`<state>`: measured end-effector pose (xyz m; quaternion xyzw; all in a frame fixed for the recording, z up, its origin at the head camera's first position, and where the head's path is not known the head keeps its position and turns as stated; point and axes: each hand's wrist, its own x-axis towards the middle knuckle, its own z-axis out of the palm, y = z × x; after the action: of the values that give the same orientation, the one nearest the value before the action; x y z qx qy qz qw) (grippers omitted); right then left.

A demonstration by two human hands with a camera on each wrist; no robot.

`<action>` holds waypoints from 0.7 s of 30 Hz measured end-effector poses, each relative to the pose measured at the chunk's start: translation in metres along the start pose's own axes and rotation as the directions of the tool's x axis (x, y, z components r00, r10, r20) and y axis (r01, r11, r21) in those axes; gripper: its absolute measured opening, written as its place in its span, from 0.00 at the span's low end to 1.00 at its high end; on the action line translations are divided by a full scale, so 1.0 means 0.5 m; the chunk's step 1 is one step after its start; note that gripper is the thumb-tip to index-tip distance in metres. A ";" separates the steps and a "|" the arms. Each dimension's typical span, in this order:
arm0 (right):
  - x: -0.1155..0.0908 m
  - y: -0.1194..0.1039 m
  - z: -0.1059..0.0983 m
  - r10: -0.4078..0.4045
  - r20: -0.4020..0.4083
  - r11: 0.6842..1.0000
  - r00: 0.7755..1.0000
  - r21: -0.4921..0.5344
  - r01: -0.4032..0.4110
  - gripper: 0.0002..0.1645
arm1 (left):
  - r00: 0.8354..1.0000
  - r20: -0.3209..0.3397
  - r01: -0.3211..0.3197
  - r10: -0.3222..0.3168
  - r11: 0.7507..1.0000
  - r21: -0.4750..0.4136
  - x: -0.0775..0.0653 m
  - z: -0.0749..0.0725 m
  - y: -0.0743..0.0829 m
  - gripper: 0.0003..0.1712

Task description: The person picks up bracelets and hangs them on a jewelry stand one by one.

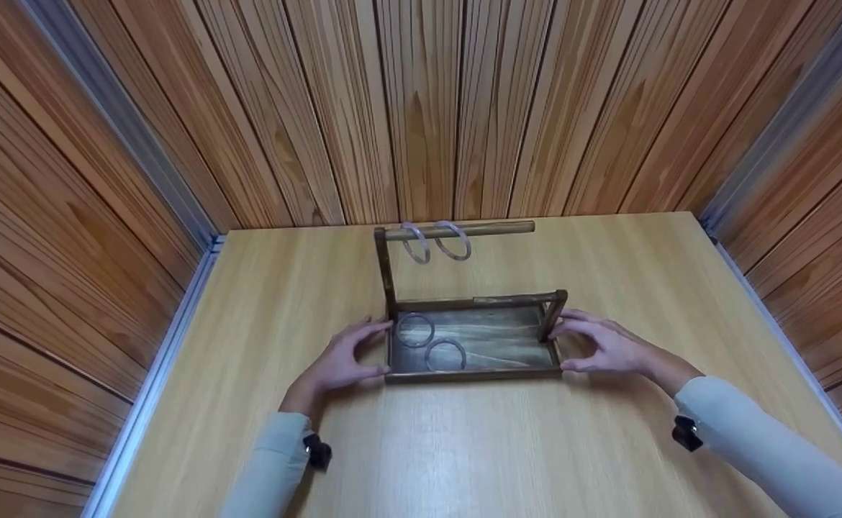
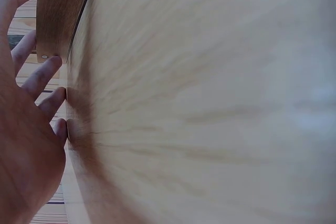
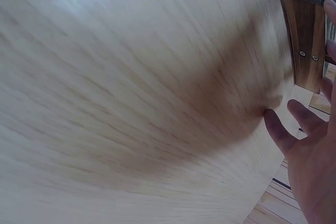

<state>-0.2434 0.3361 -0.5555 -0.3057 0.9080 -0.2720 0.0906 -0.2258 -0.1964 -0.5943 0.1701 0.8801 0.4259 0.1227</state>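
A dark wooden rack stands on the table, with a shallow tray below and a raised bar on a post at its left. Two translucent rings hang on that bar. Another two rings lie flat in the left half of the tray. At the rack's left end, my left hand touches the end piece with spread thumb and fingers. My right hand touches the opposite end in the same manner. Both wrist views show extended fingers against the rack's ends, with lower fingertips at the tabletop.
The light wooden tabletop extends around the rack. Plank walls rise behind it and on both sides, with metal rails along the side edges. A small black device sits at each wrist.
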 end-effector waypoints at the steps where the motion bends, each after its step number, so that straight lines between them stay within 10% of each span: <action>1: 0.001 0.001 0.000 -0.005 -0.006 1.000 1.000 -0.003 0.005 0.29 | 1.000 -0.001 0.004 -0.004 1.000 0.000 0.000 -0.001 0.000 0.51; 21: 0.007 -0.006 -0.007 0.051 0.040 0.998 0.998 -0.042 -0.050 0.35 | 1.000 0.024 0.020 -0.020 1.000 0.021 0.000 -0.008 0.012 0.50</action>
<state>-0.2461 0.3334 -0.5507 -0.2900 0.9187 -0.2446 0.1098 -0.2259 -0.1955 -0.5870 0.1679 0.8846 0.4133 0.1359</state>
